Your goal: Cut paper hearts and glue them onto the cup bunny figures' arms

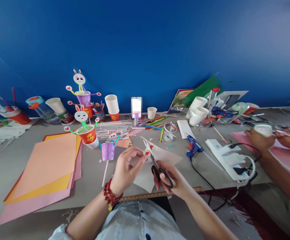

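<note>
My left hand (130, 164) pinches a small white paper cutout (146, 153) with a red heart drawn on it. My right hand (169, 176) has its fingers in the black handles of a pair of scissors (155, 163). The scissor blades are spread at the cutout, with a second red heart showing just behind them. Under both hands lies a sheet of white paper (145, 176). Left of my left hand stands a purple paper cup (108, 151) with blue straws and a pink straw below it.
Coloured paper sheets (47, 163) are stacked at the left, near rabbit-faced cup figures (87, 135). A blue glue gun (194, 146) and a white power strip (224, 161) with cords lie at the right. Beyond them, a co-worker's hands (261, 138) hold a white cup.
</note>
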The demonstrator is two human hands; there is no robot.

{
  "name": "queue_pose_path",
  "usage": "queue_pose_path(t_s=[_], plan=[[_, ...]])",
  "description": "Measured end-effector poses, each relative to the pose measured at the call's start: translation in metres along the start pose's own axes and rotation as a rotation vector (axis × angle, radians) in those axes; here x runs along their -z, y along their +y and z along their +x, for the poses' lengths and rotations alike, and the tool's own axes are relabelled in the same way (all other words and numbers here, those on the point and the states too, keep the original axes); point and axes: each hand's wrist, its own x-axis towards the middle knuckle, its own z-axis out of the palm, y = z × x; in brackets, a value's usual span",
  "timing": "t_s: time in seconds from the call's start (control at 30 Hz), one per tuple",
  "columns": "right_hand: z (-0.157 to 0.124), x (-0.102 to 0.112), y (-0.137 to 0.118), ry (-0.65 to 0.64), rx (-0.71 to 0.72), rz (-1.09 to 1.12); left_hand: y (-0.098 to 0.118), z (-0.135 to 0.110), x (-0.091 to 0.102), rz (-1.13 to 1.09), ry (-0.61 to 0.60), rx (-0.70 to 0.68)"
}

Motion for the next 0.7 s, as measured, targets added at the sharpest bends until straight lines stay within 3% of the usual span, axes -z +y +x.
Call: queue_pose_path(t_s=[0.23,0.4,0.6,0.7], plan=[[-0.002,0.003,-0.003,-0.007,-0.021,-0.015,-0.001,0.001,0.000,0.009,0.000,-0.014],[-0.011,0.010,-0.013,-0.103,-0.090,-0.069,-0.003,0.004,0.002,0.013,-0.003,-0.049],[-0.020,0.012,-0.028,-0.013,-0.186,-0.183,0.003,0.009,0.004,0.035,-0.026,-0.033],[-0.022,0.013,-0.037,-0.036,-0.184,-0.150,0.008,0.012,0.006,0.052,-0.044,-0.033]])
